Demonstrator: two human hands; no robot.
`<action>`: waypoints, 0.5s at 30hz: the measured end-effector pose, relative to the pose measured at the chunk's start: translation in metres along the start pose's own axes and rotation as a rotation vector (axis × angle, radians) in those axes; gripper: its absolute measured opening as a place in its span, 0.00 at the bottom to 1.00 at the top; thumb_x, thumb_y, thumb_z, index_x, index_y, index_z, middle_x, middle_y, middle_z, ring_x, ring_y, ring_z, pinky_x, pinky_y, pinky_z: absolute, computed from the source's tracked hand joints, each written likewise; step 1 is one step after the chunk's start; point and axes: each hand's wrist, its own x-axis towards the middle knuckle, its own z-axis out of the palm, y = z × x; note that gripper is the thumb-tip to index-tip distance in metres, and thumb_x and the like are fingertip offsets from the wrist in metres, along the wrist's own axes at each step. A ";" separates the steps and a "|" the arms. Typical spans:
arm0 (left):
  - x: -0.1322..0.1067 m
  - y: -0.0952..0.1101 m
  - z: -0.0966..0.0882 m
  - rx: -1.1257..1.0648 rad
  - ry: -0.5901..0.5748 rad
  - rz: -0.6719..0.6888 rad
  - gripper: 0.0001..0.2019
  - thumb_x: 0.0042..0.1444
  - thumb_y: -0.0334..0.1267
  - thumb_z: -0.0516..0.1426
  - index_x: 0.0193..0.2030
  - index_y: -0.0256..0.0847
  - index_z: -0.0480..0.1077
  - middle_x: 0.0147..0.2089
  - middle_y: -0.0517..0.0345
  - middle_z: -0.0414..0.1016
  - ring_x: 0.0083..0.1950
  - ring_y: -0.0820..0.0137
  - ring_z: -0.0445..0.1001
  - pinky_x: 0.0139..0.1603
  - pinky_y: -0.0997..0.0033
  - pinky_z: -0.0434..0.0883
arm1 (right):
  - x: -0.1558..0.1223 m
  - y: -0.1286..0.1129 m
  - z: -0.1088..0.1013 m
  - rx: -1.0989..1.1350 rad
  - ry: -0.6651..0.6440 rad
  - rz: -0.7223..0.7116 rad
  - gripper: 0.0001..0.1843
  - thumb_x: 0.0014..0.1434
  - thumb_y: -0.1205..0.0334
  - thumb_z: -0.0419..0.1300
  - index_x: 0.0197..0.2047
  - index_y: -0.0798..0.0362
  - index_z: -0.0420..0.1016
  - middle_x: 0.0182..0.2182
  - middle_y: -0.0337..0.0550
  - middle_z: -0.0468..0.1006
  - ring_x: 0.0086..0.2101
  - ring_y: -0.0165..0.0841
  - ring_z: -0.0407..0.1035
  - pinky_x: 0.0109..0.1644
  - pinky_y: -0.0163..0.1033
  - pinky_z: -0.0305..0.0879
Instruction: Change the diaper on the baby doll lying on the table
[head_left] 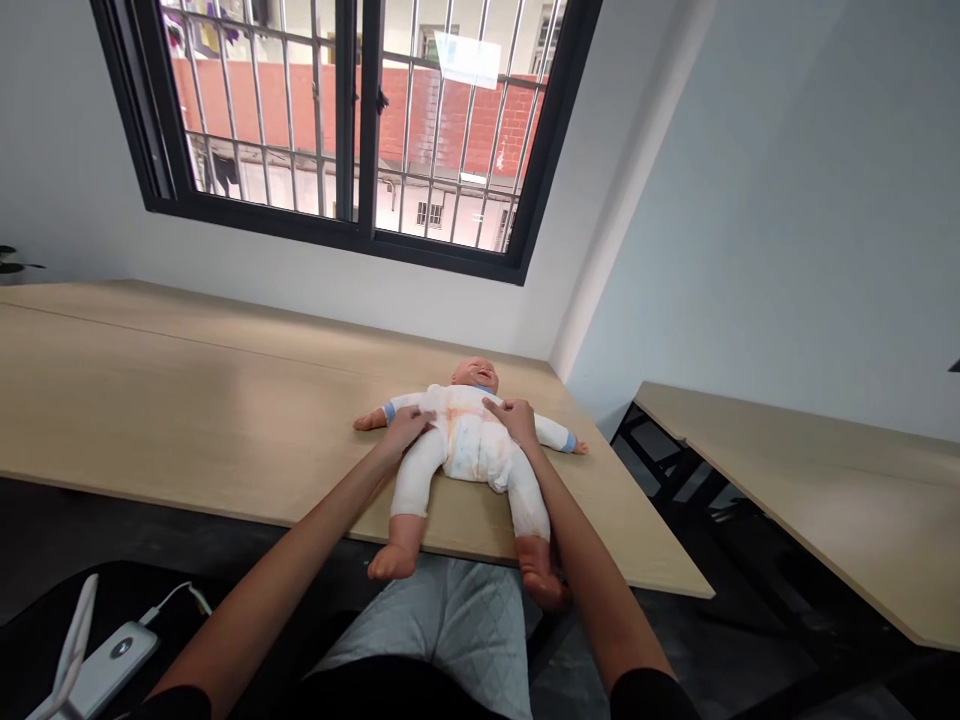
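A baby doll (420, 470) in a white suit with blue cuffs lies on its back on the table, head toward the window and feet over the near edge. Around its hips is a white diaper (472, 447) with an orange-tinted waistband. At the doll's waist on the left, my left hand (407, 428) is closed on the diaper's side, its fingertips partly hidden. My right hand (516, 418) pinches the waistband on the other side, thumb and fingers together. The doll's arms are spread outward.
The doll lies on a long wooden table (187, 400) against the wall, below a barred window (367, 130). To the right, across a gap, stands another table (825, 480). A white device (112, 665) with a cable rests on a dark surface at lower left.
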 end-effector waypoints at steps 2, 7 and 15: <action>-0.004 0.013 0.002 0.056 0.148 0.138 0.13 0.53 0.49 0.53 0.28 0.42 0.63 0.29 0.57 0.68 0.34 0.67 0.69 0.39 0.67 0.69 | -0.001 0.000 0.001 0.029 0.004 0.005 0.33 0.45 0.30 0.58 0.12 0.50 0.56 0.11 0.36 0.59 0.20 0.29 0.57 0.26 0.35 0.50; -0.024 0.045 0.032 0.683 -0.445 0.753 0.20 0.51 0.50 0.59 0.49 0.44 0.71 0.53 0.51 0.72 0.58 0.58 0.66 0.64 0.50 0.56 | -0.003 0.002 0.004 0.086 -0.003 0.036 0.33 0.43 0.29 0.58 0.14 0.52 0.61 0.13 0.37 0.62 0.21 0.29 0.58 0.26 0.34 0.53; -0.031 0.031 0.077 1.244 -0.615 0.812 0.39 0.46 0.56 0.62 0.66 0.57 0.58 0.68 0.46 0.57 0.66 0.39 0.51 0.58 0.24 0.46 | -0.002 0.033 -0.048 0.291 -0.059 0.102 0.28 0.42 0.36 0.63 0.30 0.55 0.70 0.24 0.42 0.74 0.24 0.30 0.66 0.26 0.33 0.62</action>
